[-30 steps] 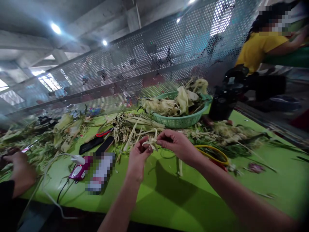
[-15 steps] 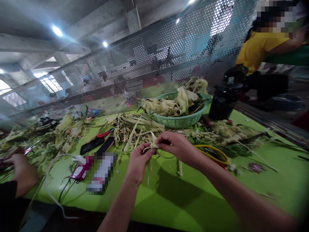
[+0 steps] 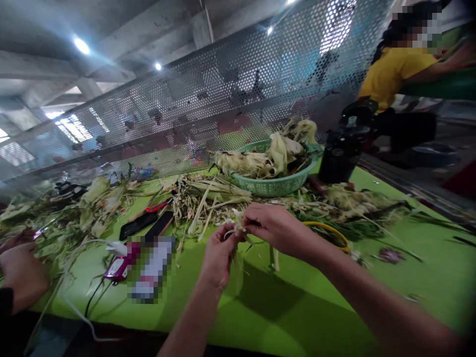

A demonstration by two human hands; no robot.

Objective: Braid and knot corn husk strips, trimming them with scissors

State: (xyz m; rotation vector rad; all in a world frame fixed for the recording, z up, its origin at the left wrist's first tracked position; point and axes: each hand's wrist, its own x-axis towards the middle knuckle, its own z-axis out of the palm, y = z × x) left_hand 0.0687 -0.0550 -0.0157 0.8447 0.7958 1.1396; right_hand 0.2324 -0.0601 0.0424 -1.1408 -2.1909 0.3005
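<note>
Above the green table [image 3: 282, 307], my left hand [image 3: 218, 253] and my right hand [image 3: 273, 225] meet at a pale strip of dried leaf [image 3: 238, 224]. Both hands pinch it, fingers closed, with thin ends of the strip hanging down between them. Just beyond my hands lies a heap of pale dried leaf strips [image 3: 208, 198]. A teal plastic basket [image 3: 277, 186] full of husks stands further back.
Two dark phones [image 3: 148, 224] and a pink device [image 3: 118, 267] with a white cable lie to the left. Another person's hand [image 3: 22, 275] works at the far left. A yellow ring [image 3: 330, 230] lies by my right wrist. A black machine [image 3: 344, 146] and a person in yellow [image 3: 394, 74] are at the right.
My hands have dropped slightly and turned the leaf strip between them; loose ends now hang lower. The other person's hand at the left moved a little down.
</note>
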